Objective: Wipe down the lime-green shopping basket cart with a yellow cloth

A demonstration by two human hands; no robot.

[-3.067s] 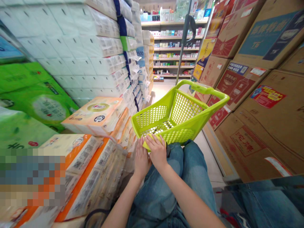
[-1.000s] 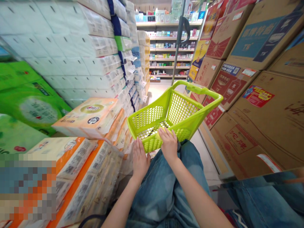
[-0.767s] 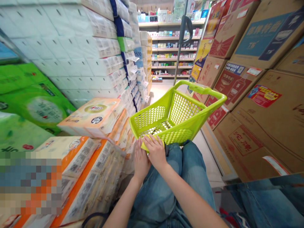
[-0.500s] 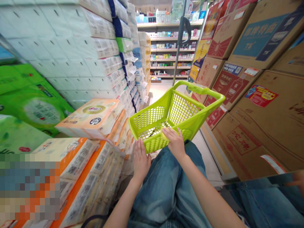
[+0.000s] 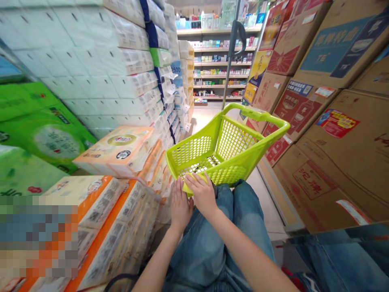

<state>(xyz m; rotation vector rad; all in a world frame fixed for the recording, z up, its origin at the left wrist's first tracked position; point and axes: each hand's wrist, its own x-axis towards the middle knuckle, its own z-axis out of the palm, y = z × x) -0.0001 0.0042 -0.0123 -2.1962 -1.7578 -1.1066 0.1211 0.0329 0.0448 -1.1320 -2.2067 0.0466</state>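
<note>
A lime-green plastic shopping basket cart (image 5: 234, 172) with lattice walls stands in front of my knees, its handle toward the far right. My left hand (image 5: 181, 202) rests against its near left corner, fingers stretched out together. Beside it, my right hand (image 5: 203, 194) presses a yellow cloth (image 5: 189, 187) onto the near wall's rim, close to that corner. The hand covers most of the cloth, so its full shape is hidden.
Packs of tissue (image 5: 118, 142) are stacked close on the left, with a tall white stack (image 5: 91, 73) behind. Cardboard cartons (image 5: 334, 158) line the right side. Stocked shelves (image 5: 221, 63) stand at the aisle's far end. Another person's denim-clad leg (image 5: 349, 259) is at lower right.
My right hand has slid left along the basket's near wall with the yellow cloth, coming beside my left hand. The left hand stays at the corner.
</note>
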